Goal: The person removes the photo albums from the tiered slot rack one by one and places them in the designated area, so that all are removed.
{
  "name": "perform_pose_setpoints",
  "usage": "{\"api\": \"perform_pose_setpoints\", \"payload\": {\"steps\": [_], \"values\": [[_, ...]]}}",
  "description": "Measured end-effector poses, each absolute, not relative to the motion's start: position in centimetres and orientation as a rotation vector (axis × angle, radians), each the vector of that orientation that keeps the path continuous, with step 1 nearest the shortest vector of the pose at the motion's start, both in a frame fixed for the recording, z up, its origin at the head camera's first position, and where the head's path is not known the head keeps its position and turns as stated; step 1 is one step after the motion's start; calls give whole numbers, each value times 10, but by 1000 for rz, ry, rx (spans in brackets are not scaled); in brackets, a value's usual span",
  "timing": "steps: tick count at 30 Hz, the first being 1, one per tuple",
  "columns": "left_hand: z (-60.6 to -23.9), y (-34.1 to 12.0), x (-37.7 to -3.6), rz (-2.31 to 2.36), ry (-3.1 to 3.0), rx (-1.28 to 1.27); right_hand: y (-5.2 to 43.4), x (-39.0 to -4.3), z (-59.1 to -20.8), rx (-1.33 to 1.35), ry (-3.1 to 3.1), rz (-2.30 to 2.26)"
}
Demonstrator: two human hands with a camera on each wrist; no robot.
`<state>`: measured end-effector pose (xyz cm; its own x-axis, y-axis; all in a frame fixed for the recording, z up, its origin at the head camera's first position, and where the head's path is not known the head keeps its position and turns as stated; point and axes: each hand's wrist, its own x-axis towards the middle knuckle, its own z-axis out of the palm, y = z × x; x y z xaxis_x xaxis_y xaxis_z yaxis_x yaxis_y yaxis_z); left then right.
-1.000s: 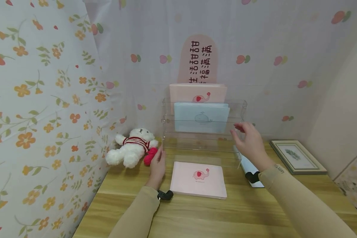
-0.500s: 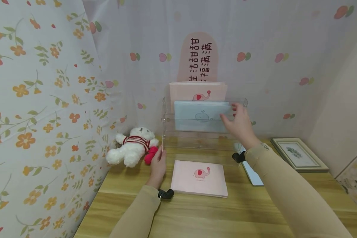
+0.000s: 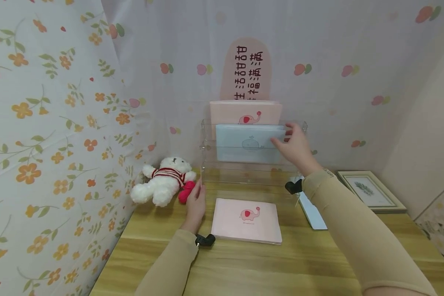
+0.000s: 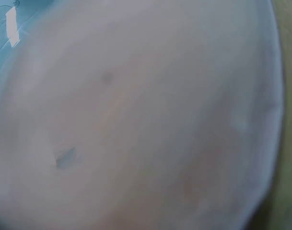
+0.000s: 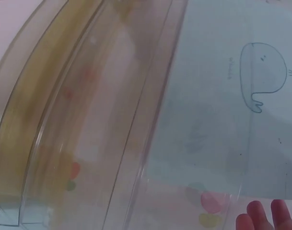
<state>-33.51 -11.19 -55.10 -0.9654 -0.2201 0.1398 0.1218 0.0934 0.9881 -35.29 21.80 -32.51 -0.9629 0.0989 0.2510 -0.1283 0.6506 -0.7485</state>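
1. the right hand [image 3: 295, 147] reaches up to the blue whale book [image 3: 248, 144], which stands in the middle tier of the clear acrylic rack [image 3: 251, 181]. its fingers curl at the book's right upper corner, thumb in front, and appear to pinch it.
2. the left hand [image 3: 196, 204] rests with straight fingers against the rack's lower left edge, just beside the white teddy bear [image 3: 162, 185]. the left wrist view is a blur and shows nothing of the grip.
3. risk: a one-corner pinch may let the thin book twist and catch on the tier's front lip. a pull could then tip the light rack toward the fingers.
4. risk: the pink elephant book [image 3: 245, 113] stands just behind the fingertips and could be dragged or knocked if the fingers reach too deep.
5. materials: the rack is hard, glossy and see-through, with thin edges. the books are flat rectangles with smooth matt covers.
6. a second pink book [image 3: 247, 220] lies flat on the wooden table [image 3: 244, 267], below the right wrist. the bear looks soft and fluffy.
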Motion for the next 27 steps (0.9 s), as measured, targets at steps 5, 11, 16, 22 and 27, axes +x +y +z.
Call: {"api": "perform_pose_setpoints", "payload": {"steps": [5,11,16,22,27], "values": [[-551,-113,-336,-1956,-2124,100,216,-356,-322,21,-2609,1203],[-554,-113,-338,-1928,-2125,87,218,-361,-318,61,-2673,1123],[-555,-113,-337,-1912,-2126,90,216,-367,-314,120,-2681,1132],[-553,-113,-336,-1952,-2122,100,211,-371,-309,152,-2686,1132],[-555,-113,-338,-1950,-2131,103,205,-374,-309,157,-2688,1167]]}}
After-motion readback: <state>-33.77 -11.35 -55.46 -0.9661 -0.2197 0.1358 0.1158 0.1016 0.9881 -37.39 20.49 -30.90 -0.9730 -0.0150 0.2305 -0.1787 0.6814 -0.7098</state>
